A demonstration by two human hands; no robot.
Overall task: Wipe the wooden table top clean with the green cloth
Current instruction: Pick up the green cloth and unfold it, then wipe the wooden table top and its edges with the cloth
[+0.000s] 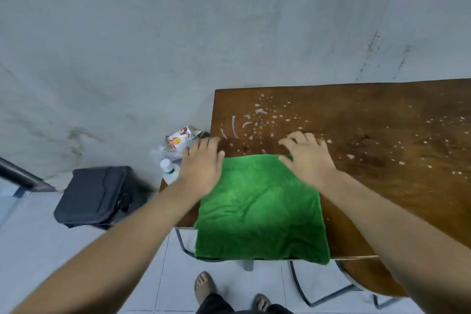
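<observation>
- Left hand (202,164) flat, fingers spread, palm down over far-left corner of green cloth (260,209); fingertips reaching past cloth toward table's left edge.
- Right hand (307,155) flat, fingers spread, palm down on far-right corner of cloth; fingertips resting on bare wood just beyond cloth's far edge.
- Nothing pinched by either hand; both simply laid open on cloth.
- Both forearms bare, reaching in from the near side.
- Green cloth spread out flat as a rough square at near-left corner of wooden table top (382,135); near edge of cloth hanging slightly over table's near edge.
- White droplets and streaks (260,120) scattered on wood beyond the hands, thickest toward far-left corner; more specks (433,145) toward the right side, well apart from cloth.
- Dark metal table frame (318,298) showing under near edge.
- Clear plastic bottle with white cap (168,169) just beside table's left edge, next to left hand.
- Crumpled printed wrapper (182,139) near far-left corner, off the table.
- Dark bag (95,196) on floor, well left of table.
- Sandalled feet (204,288) on pale tiled floor (38,250) below near edge.
- Grey wall (229,20) behind table.
</observation>
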